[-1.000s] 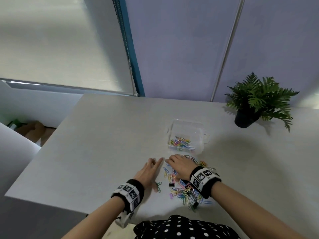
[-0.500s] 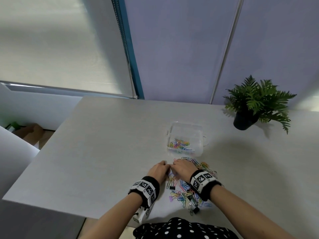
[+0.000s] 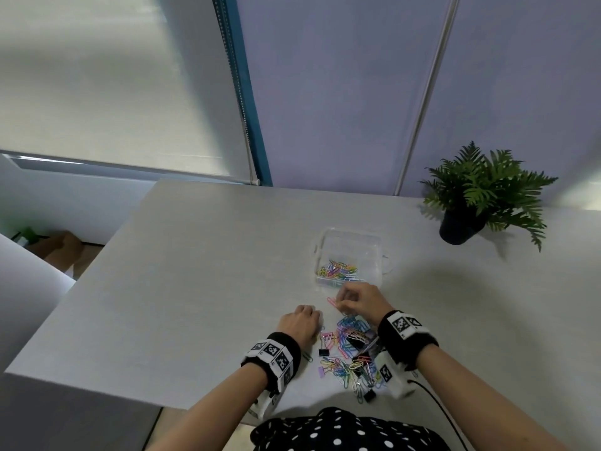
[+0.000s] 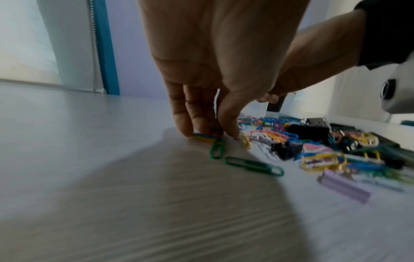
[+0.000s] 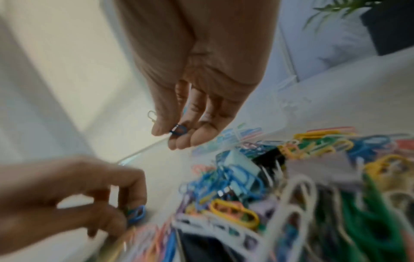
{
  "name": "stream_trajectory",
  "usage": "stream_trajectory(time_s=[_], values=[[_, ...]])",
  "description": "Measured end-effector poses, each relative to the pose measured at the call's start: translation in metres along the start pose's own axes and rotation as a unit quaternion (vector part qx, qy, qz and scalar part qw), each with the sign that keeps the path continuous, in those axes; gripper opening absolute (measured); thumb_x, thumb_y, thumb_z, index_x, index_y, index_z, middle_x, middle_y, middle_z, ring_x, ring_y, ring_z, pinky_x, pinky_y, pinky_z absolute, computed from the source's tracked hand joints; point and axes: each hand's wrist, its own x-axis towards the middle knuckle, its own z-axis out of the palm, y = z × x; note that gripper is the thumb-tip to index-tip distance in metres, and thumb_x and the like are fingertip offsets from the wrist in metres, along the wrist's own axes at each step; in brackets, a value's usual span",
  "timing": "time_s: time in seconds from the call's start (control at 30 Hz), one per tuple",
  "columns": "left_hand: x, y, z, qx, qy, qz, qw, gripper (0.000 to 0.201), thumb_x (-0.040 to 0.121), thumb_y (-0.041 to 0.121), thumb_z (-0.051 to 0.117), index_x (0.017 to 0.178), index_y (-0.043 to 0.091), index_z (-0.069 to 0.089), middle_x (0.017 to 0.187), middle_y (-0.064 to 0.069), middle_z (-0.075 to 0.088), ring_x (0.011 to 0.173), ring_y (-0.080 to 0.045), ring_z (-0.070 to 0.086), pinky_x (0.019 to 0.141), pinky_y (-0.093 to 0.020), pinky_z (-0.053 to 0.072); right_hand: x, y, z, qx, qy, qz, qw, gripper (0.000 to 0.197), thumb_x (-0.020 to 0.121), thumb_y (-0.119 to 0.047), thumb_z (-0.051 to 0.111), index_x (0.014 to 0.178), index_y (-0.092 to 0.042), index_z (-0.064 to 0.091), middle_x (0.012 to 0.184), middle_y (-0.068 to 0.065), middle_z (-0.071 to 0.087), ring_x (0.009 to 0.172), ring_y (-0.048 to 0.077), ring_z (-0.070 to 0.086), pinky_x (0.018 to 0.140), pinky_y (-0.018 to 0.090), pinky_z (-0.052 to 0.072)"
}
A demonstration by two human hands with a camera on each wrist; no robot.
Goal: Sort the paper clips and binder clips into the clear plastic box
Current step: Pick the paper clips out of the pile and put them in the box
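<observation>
The clear plastic box (image 3: 374, 242) stands open on the table, with coloured paper clips (image 3: 338, 271) in its near part. Just in front of it my right hand (image 3: 344, 302) is raised and pinches a blue paper clip (image 5: 178, 130) along with a few others. A mixed pile of paper clips and binder clips (image 3: 351, 349) lies below that hand. At the pile's left edge my left hand (image 3: 304, 319) is down on the table, and its fingertips (image 4: 201, 124) pinch a green paper clip (image 4: 216, 147) and a blue one (image 5: 136, 212).
A potted fern (image 3: 481, 196) stands at the back right of the white table (image 3: 195, 271). Black binder clips (image 4: 306, 132) and a lilac one (image 4: 345, 186) lie in the pile. The table's left edge drops off near my left arm.
My right hand has lifted off the pile with clips and moved toward the box. My left hand has curled its fingers onto clips at the pile's left edge.
</observation>
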Motion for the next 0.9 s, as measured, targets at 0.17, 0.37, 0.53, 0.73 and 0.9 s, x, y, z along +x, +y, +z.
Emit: stream_trajectory(time_s=[0.17, 0.37, 0.53, 0.73, 0.9], values=[[0.006, -0.002, -0.028, -0.248, 0.028, -0.042, 0.967, 0.015, 0.094, 0.006, 0.039, 0.089, 0.012, 0.051, 0.085, -0.008, 0.066, 0.073, -0.022, 0.065, 0.064, -0.017, 0.05, 0.014, -0.005, -0.028, 0.097, 0.091, 0.028, 0.991, 0.015, 0.08, 0.0, 0.064, 0.073, -0.01, 0.056, 0.064, 0.008, 0.062, 0.053, 0.017, 0.055, 0.047, 0.017, 0.048], [0.055, -0.005, -0.084, -0.352, 0.09, -0.057, 0.93, 0.013, 0.093, 0.0, 0.044, 0.094, 0.003, 0.057, 0.07, -0.007, 0.062, 0.052, -0.01, 0.055, 0.046, -0.013, 0.05, 0.045, -0.001, -0.048, 0.052, 0.176, 0.081, 0.98, 0.01, 0.077, 0.004, 0.064, 0.077, -0.005, 0.059, 0.069, 0.016, 0.061, 0.058, 0.022, 0.057, 0.048, 0.018, 0.049], [0.095, -0.008, -0.098, -0.288, 0.035, -0.065, 0.955, 0.026, 0.087, 0.005, 0.057, 0.112, 0.0, 0.06, 0.117, -0.02, 0.064, 0.109, -0.031, 0.06, 0.099, -0.036, 0.047, 0.054, 0.006, -0.05, -0.029, 0.158, 0.093, 0.983, 0.017, 0.078, 0.003, 0.063, 0.095, 0.0, 0.065, 0.091, 0.019, 0.067, 0.087, 0.029, 0.064, 0.089, 0.037, 0.052], [0.066, -0.009, -0.091, -0.188, 0.056, 0.007, 0.98, 0.034, 0.091, 0.005, 0.048, 0.125, 0.006, 0.054, 0.129, -0.014, 0.058, 0.121, -0.026, 0.053, 0.105, -0.031, 0.036, 0.024, -0.004, -0.03, -0.181, 0.087, -0.063, 0.978, 0.021, 0.082, 0.003, 0.052, 0.098, -0.004, 0.063, 0.101, 0.014, 0.065, 0.096, 0.026, 0.059, 0.091, 0.042, 0.048], [-0.004, -0.024, -0.036, -0.144, -0.017, -0.027, 0.989, 0.057, 0.081, 0.016, 0.065, 0.13, 0.004, 0.038, 0.127, -0.016, 0.045, 0.111, -0.029, 0.052, 0.097, -0.031, 0.041, -0.01, -0.009, 0.012, -0.383, -0.138, -0.143, 0.902, 0.034, 0.085, -0.006, 0.055, 0.119, -0.009, 0.052, 0.121, 0.009, 0.054, 0.117, 0.024, 0.044, 0.101, 0.038, 0.037]])
